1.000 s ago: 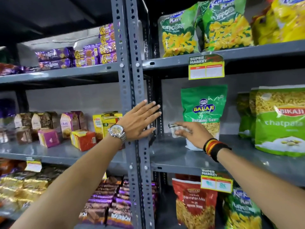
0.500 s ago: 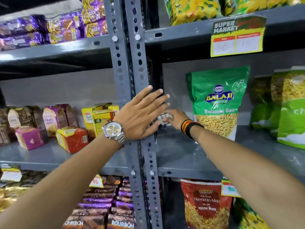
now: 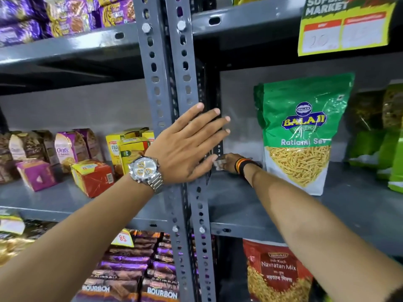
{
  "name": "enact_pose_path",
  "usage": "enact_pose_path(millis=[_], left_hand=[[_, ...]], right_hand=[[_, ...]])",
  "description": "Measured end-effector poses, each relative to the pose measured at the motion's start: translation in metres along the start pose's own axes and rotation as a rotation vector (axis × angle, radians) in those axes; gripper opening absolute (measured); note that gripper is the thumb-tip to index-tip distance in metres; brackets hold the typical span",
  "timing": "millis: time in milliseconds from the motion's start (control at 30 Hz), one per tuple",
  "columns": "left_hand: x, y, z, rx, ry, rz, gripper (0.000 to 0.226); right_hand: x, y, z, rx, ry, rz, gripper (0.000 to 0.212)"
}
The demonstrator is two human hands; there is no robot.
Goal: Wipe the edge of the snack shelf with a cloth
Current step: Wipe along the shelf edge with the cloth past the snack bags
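The grey metal snack shelf (image 3: 237, 199) runs right from a pair of slotted uprights (image 3: 174, 88). My left hand (image 3: 187, 149), with a silver watch on the wrist, lies flat with spread fingers against the uprights. My right hand (image 3: 230, 163), with dark and orange bands at the wrist, reaches deep to the shelf's back left corner. It presses a small pale cloth (image 3: 218, 165) down there. Most of the cloth is hidden behind my left hand's fingers.
A green Ratlami Sev bag (image 3: 301, 131) stands just right of my right wrist, with more green bags (image 3: 383, 144) further right. Biscuit boxes (image 3: 91, 177) fill the left shelf. A yellow price tag (image 3: 344, 29) hangs above. A red Navratan Mix bag (image 3: 277, 273) sits below.
My right hand has pushed the cloth leftward and deeper, from in front of the green bag into the back corner by the upright. The view has moved closer. My left hand stays on the uprights.
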State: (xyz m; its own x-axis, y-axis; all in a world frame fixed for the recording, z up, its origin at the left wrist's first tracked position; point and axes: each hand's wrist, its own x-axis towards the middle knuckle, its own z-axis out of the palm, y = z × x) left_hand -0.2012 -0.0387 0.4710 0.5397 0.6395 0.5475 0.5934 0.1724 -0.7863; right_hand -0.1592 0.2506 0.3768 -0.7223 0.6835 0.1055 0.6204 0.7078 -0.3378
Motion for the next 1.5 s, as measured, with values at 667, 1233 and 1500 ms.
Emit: enact_pose_path(millis=[667, 1233, 1500], left_hand=[[0.0, 0.001, -0.005, 0.007, -0.02, -0.003, 0.059], [0.0, 0.002, -0.005, -0.004, -0.037, -0.002, 0.06], [0.0, 0.003, -0.004, -0.009, -0.03, -0.009, 0.059]], right_hand=[[-0.089, -0.025, 0.006, 0.108, -0.081, -0.333, 0.041], [-0.16, -0.034, -0.009, 0.075, -0.271, -0.495, 0.031], [-0.17, -0.018, -0.029, 0.089, -0.213, -0.463, 0.041]])
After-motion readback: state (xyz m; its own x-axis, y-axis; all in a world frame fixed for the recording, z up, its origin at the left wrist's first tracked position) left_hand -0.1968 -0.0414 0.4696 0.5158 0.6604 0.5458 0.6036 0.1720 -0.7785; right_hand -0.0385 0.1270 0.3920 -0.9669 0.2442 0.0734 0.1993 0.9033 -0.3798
